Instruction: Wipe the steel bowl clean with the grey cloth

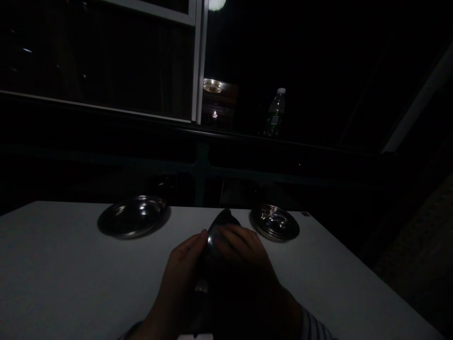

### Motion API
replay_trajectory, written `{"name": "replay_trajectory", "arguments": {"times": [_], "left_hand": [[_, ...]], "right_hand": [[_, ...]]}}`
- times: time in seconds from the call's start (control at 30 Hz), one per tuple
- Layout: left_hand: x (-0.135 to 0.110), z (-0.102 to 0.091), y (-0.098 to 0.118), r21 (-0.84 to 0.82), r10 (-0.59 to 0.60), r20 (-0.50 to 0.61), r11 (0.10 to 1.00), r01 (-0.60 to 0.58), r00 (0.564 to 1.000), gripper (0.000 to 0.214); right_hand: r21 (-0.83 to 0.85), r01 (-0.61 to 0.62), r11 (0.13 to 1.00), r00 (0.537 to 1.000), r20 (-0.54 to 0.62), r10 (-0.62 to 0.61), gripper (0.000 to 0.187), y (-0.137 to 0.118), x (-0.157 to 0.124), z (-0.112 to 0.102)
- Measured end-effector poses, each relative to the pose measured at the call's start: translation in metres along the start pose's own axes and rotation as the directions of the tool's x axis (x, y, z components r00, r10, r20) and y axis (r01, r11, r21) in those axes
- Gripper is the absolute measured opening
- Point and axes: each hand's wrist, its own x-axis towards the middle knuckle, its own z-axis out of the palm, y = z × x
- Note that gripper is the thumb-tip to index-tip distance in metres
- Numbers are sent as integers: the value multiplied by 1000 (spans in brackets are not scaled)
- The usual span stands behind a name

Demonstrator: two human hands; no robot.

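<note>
Dim room, poorly lit; a white table (71, 269) is set before a dark window with a pale frame (197, 61). Catalogued outward from the hands:

Dark glossy object (222, 219), one: held up over the middle of the table, between both hands, near the far edge as seen from the head view. A narrow, peaked upper end is shown above the fingers; the remainder is covered by hands and shadow, and its kind cannot be told.

Left hand (182, 259): closed on the object's left side, thumb pressed along the edge. Right hand (247, 252): fingers bent and laid across the right side of the same object, which is gripped between the two; the right thumb is hidden. A striped sleeve (314, 326) is worn on the right arm.

Shallow metal dish (132, 217), one: placed left of the hands, near the far edge, well apart from them. Round metal bowl (274, 223), one: placed just beside the right hand, its inside marked by bright reflections.

Clear bottle (275, 113), one: white-capped, green-labelled, slightly tilted in view, located beyond the table. Greenish rail (201, 174): seen below the window, largely lost in darkness.
</note>
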Motion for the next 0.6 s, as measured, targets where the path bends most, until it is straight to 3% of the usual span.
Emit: {"name": "replay_trajectory", "arguments": {"times": [0.07, 0.17, 0.23, 0.33, 0.4, 0.6], "left_hand": [[0, -1, 4, 41, 54, -80, 998, -51, 995, 23], [0, -1, 6, 44, 42, -73, 998, -39, 996, 28], [-1, 1, 6, 12, 16, -41, 1000, -16, 999, 30], [-3, 3, 6, -18, 1, -23, 1000, -2, 1000, 29], [-2, 2, 4, -41, -18, -19, 999, 17, 1000, 29], [4, -3, 2, -99, -48, -46, 994, 43, 998, 30]], "right_hand": [[18, 54, 998, 997, 55, -55, 33, -15, 2, 2], [39, 72, 997, 993, 90, -75, 31, -20, 6, 0], [28, 83, 996, 996, 30, -84, 31, -10, 6, -2], [-3, 0, 1000, 998, -69, -1, 33, 6, 2, 2], [-24, -48, 999, 996, -75, 46, 36, 6, -3, 8], [0, 114, 994, 993, -11, -114, 27, -18, -3, 20]]}}
